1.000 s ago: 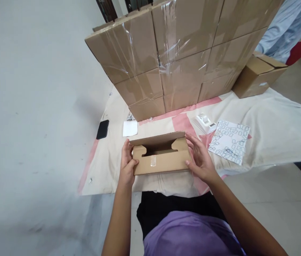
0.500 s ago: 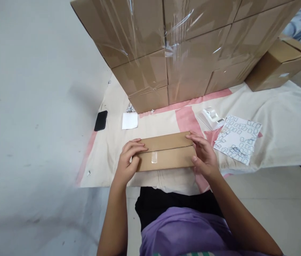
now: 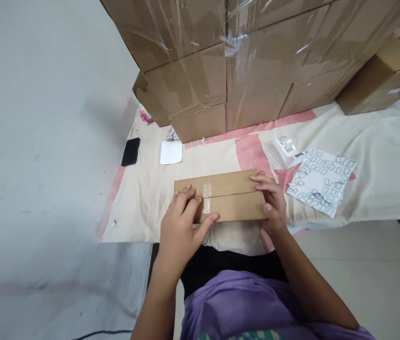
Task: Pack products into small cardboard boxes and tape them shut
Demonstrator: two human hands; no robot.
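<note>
A small flat cardboard box [image 3: 231, 208] lies near the table's front edge. A seam runs along its top, and a short piece of clear tape [image 3: 207, 198] crosses that seam left of the middle. My left hand [image 3: 182, 219] rests spread over the box's left part, its fingertips on the top beside the tape and its thumb stretched along the near edge. At the right end, my right hand [image 3: 272, 203] grips the box, fingers on the far corner and thumb on the near side.
Tape-wrapped stacked cartons [image 3: 256, 80] rise behind, with another carton [image 3: 384, 80] to the right. A white tape dispenser [image 3: 286, 151] and marked paper sheets [image 3: 322, 182] lie right of the box. On the left are white paper [image 3: 171, 152], a black phone [image 3: 131, 151] and a wall [image 3: 44, 141].
My left hand has moved from the box's left end onto its top, near the tape. The tape now lies across the seam onto the far flap. My right hand keeps its grip.
</note>
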